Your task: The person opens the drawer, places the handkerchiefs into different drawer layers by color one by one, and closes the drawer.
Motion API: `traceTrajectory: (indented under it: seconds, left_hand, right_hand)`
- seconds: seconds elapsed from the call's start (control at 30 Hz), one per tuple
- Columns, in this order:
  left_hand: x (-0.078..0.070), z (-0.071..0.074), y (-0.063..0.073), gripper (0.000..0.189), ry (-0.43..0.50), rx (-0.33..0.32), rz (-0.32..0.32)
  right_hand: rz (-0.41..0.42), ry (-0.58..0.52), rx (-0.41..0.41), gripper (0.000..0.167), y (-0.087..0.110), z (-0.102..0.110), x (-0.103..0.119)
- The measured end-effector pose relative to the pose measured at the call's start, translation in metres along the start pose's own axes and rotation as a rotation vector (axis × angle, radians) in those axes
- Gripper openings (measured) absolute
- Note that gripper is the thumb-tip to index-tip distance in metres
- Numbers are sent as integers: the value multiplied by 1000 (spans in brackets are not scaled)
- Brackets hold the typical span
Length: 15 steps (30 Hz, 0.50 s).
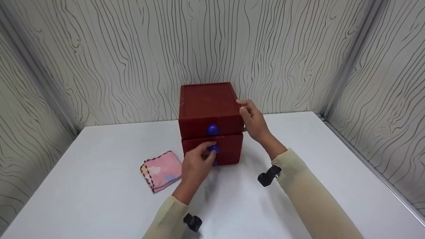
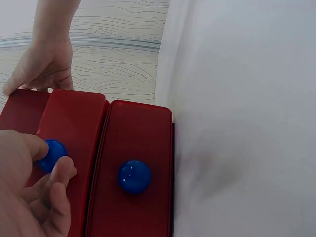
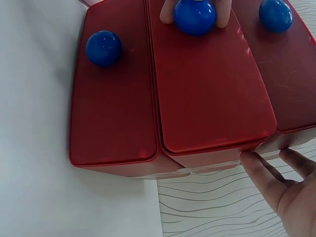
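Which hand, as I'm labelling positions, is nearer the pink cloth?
Left hand: just right of the cloth, pinching the middle blue knob; the right hand is farther right, at the red drawers.

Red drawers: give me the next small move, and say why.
Probably pull the middle drawer further out: the left hand pinches its blue knob, its front juts past the bottom drawer, and the right hand touches the cabinet, seemingly steadying it.
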<state>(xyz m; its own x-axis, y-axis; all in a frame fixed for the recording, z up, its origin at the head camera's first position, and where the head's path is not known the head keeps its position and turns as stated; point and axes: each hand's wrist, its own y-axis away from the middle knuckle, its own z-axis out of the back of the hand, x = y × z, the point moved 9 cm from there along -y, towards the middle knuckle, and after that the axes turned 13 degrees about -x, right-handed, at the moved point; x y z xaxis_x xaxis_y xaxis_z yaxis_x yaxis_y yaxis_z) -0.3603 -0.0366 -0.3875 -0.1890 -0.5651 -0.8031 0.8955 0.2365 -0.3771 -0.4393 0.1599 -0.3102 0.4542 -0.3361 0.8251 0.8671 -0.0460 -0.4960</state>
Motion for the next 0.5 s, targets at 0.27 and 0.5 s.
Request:
traceTrajectory:
  seconds: [0.27,0.5]
  left_hand:
    - [6,-4,-3,27,28,-2,41]
    - [9,-2,-5,27,54,-18,66]
  right_hand:
    - [12,5,-8,43,0,0,-2]
    - [16,12,-8,43,0,0,0]
